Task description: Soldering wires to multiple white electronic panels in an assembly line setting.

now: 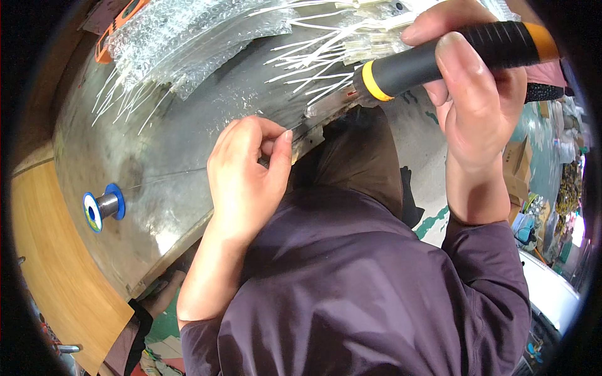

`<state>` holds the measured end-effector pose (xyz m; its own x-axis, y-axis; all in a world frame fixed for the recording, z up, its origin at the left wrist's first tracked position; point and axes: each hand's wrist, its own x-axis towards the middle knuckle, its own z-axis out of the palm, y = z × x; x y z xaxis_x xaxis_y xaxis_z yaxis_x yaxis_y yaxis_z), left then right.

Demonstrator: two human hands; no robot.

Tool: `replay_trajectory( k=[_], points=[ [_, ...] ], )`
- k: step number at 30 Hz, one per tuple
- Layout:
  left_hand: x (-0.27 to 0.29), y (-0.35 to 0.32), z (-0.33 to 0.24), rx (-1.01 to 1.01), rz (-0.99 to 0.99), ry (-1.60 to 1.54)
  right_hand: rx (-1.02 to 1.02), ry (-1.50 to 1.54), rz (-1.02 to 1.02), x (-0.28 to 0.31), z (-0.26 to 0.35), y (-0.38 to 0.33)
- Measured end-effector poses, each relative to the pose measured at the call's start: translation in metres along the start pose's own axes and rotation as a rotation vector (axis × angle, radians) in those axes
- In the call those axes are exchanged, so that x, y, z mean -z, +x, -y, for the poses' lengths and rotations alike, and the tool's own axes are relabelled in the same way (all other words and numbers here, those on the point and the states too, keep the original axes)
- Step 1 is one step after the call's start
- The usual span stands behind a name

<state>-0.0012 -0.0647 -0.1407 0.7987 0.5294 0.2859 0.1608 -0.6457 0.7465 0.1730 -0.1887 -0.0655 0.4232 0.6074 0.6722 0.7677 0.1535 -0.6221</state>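
Observation:
My right hand (473, 122) is wrapped round the black handle of a soldering iron (407, 70), which has a yellow ring and an orange end. The iron's metal barrel points left and down, over the near edge of the metal worktop (157, 150). Left of it, my left hand (248, 169) pinches solder wire between thumb and forefinger. A thin strand of that wire trails left to a blue-flanged solder spool (108, 205) lying on its side. What the iron's tip touches is hard to make out.
Bubble wrap (207, 37) with white wire ends poking out covers the far left of the worktop. Bundles of white wires (323, 53) lie beyond the iron. A wooden board (59, 257) adjoins at left, and cardboard boxes (517, 166) stand at right.

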Motion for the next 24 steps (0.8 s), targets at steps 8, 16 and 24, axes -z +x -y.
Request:
replay_trajectory(
  k=[8, 16, 24],
  points=[
    [-0.003, 0.005, -0.002, -0.015, -0.012, 0.032, -0.029, 0.091, -0.027, 0.003, 0.004, 0.003],
    [-0.005, 0.004, -0.003, -0.033, 0.003, 0.034, -0.031, 0.024, -0.009, 0.004, 0.001, 0.000],
    [-0.003, 0.002, -0.004, -0.058, 0.000, 0.063, 0.007, -0.078, 0.022, 0.011, 0.005, 0.005]
  ],
)
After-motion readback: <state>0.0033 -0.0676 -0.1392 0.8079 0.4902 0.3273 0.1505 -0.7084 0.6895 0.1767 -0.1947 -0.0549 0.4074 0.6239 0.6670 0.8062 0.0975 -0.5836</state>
